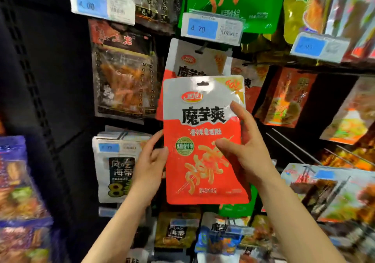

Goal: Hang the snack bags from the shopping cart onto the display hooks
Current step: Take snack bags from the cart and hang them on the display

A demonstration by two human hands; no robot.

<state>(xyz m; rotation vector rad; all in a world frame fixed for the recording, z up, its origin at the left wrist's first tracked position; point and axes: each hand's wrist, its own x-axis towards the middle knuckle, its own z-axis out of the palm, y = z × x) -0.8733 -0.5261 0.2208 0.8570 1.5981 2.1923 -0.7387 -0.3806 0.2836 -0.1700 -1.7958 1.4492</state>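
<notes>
black slotted upright [32,92] | dark back panel [67,84] (dim) | blue price tags [211,28]

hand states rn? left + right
Left hand: holds the red and white snack bag by its left edge.
Right hand: grips the same bag's right side.

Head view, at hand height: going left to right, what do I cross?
Purple bags → seaweed bag → left hand → red-and-white snack bag → right hand → empty hooks → boxed snacks.

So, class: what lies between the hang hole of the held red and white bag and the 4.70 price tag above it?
In the head view, another bag of the same kind, already hanging there, fills the stretch between the held bag and the 4.70 price tag.
</notes>
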